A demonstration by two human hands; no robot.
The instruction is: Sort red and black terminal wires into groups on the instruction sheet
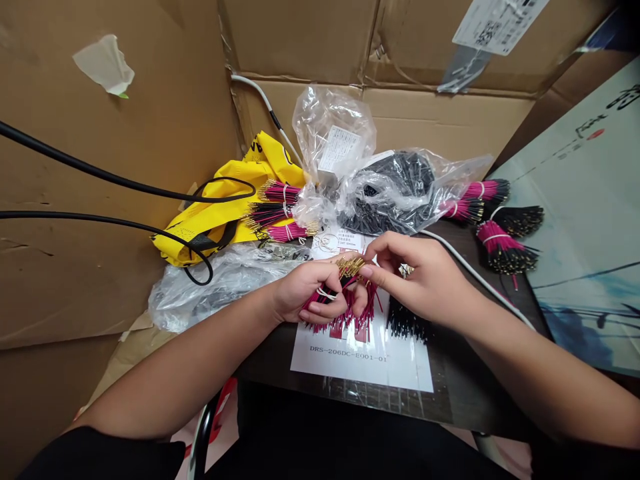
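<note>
My left hand (313,293) is wrapped round a bundle of wires (350,268), pink and black with gold-coloured terminals at the upper end. A white tie shows between its fingers. Thumb and forefinger of my right hand (420,273) close at the terminal ends; whether a single wire is pinched there is too small to make out. Below the hands, loose pink wires (363,317) spread over a printed white sheet (345,367). Black wires (407,325) with pale tips lie under my right hand, partly hidden by it.
A clear plastic bag of black wires (390,190) stands behind the hands. Tied wire bundles (505,247) lie at the right, others (280,207) by a yellow bag (215,207). Black cables (125,187) cross at the left. Cardboard walls (310,40) enclose the dark table (475,387).
</note>
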